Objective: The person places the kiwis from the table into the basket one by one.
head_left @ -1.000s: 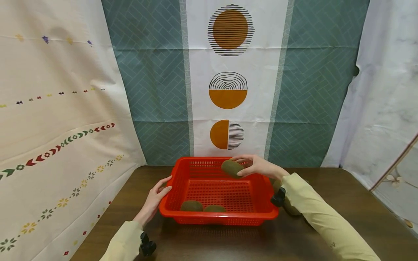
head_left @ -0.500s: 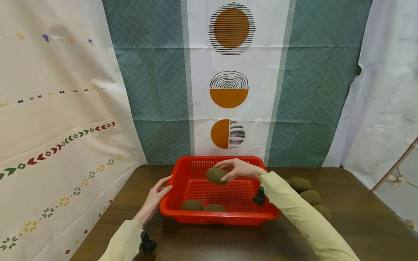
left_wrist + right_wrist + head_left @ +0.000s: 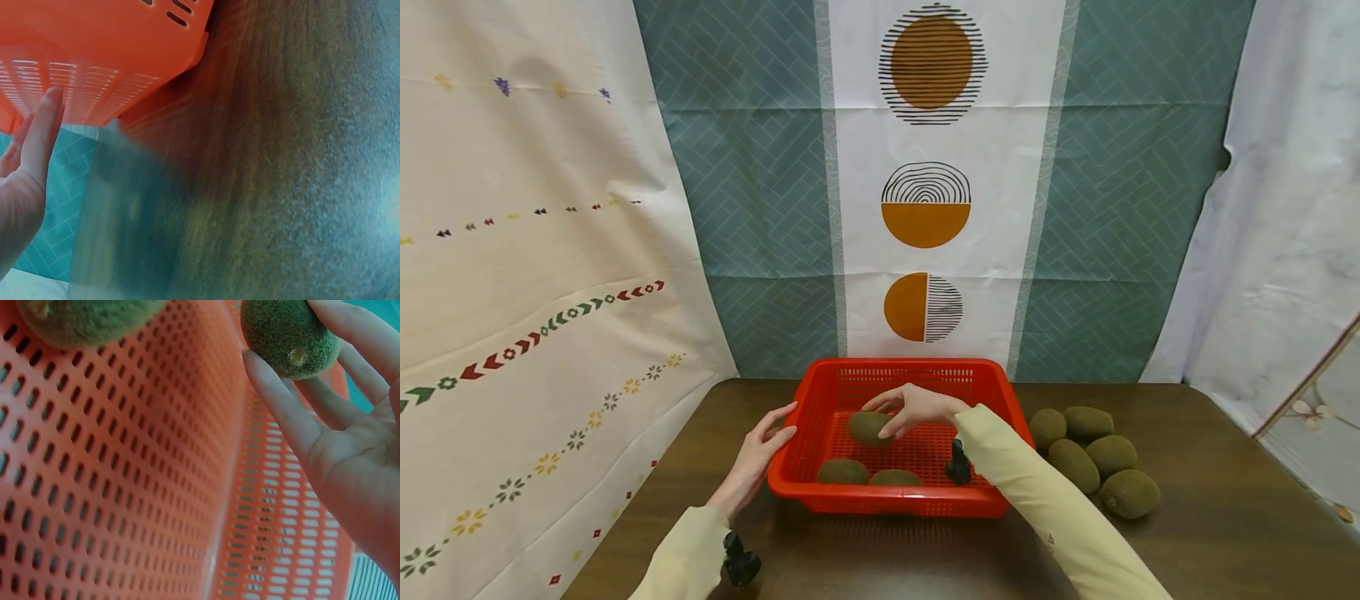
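Observation:
My right hand (image 3: 919,406) pinches a brown fuzzy kiwi (image 3: 865,429) between thumb and fingers, over the inside of a red plastic basket (image 3: 955,495). In the right wrist view, the held kiwi (image 3: 284,337) shows its stem end, with fingertips on its sides. Two more kiwis lie along the basket's front wall, one at the left (image 3: 842,472) and one beside it (image 3: 896,477). My left hand (image 3: 754,457) touches the basket's left side with extended fingers. The left wrist view shows those fingers (image 3: 45,128) nearly straight against the slotted wall (image 3: 94,81).
Several kiwis (image 3: 1112,456) sit grouped on the dark wooden table (image 3: 1210,517), just right of the basket. A patterned cloth (image 3: 925,167) hangs behind the table's far edge. Pale cloths flank it at left (image 3: 550,333) and right (image 3: 1270,292).
My right hand has carried the kiwi leftward and lower into the basket. Its forearm has moved off the kiwis on the right, which now show fully. The left hand has stayed put.

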`<action>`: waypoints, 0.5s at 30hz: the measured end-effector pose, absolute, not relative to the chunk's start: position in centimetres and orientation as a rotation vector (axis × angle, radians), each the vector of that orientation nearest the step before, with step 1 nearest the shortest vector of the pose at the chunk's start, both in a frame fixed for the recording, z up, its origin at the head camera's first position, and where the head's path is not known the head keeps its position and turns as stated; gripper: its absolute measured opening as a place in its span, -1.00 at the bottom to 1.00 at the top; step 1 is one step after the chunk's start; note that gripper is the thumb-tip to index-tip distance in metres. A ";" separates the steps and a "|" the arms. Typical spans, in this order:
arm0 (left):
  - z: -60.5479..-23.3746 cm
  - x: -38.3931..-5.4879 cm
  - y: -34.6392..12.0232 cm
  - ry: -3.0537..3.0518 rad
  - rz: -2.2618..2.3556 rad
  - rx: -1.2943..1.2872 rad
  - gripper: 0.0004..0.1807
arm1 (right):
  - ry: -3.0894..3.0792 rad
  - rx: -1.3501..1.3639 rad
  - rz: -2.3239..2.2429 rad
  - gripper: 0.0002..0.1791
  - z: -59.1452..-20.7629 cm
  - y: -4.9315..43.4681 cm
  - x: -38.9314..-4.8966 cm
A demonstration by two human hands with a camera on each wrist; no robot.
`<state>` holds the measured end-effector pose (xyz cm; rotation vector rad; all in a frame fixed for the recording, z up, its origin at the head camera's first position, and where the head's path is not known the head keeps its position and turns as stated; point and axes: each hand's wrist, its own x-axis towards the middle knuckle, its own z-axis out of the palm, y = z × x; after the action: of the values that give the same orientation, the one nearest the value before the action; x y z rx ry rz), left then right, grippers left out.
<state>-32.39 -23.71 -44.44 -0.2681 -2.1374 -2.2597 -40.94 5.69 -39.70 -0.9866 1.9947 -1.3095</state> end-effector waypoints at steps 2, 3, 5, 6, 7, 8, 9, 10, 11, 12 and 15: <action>-44.4 -32.4 -23.7 -2.134 -2.266 -0.260 -0.52 | 1.994 -0.980 -1.309 -0.48 -40.0 5.1 -40.9; -44.4 -32.4 -23.6 -2.135 -2.266 -0.263 -0.52 | 1.995 -0.979 -1.305 -0.48 -40.2 4.8 -40.8; -44.4 -32.4 -23.6 -2.131 -2.270 -0.255 -0.52 | 1.993 -0.981 -1.302 -0.48 -40.5 4.2 -40.7; -44.4 -32.4 -23.6 -2.131 -2.268 -0.252 -0.51 | 1.994 -0.978 -1.301 -0.48 -40.6 4.0 -40.7; -44.3 -32.3 -23.6 -2.131 -2.268 -0.253 -0.51 | 1.996 -0.980 -1.302 -0.48 -40.7 3.7 -40.7; -44.3 -32.3 -23.6 -2.131 -2.268 -0.254 -0.51 | 2.000 -0.978 -1.297 -0.48 -40.8 3.5 -40.7; -44.3 -32.3 -23.6 -2.133 -2.265 -0.254 -0.51 | 2.005 -0.977 -1.292 -0.48 -40.9 3.2 -40.6; -44.3 -32.3 -23.6 -2.131 -2.267 -0.248 -0.52 | 2.011 -0.977 -1.289 -0.48 -41.0 3.0 -40.6; -44.3 -32.3 -23.6 -2.133 -2.265 -0.246 -0.52 | 2.018 -0.973 -1.288 -0.48 -41.0 2.8 -40.6; -44.3 -32.3 -23.6 -2.133 -2.265 -0.247 -0.52 | 2.026 -0.970 -1.285 -0.48 -41.1 2.7 -40.6; -44.3 -32.3 -23.7 -2.137 -2.262 -0.257 -0.51 | 2.038 -0.962 -1.272 -0.49 -41.3 2.3 -40.6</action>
<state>-32.31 -23.67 -44.29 -0.2573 -2.1365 -2.2619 -40.61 2.26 -41.27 -0.9618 2.0382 -1.2723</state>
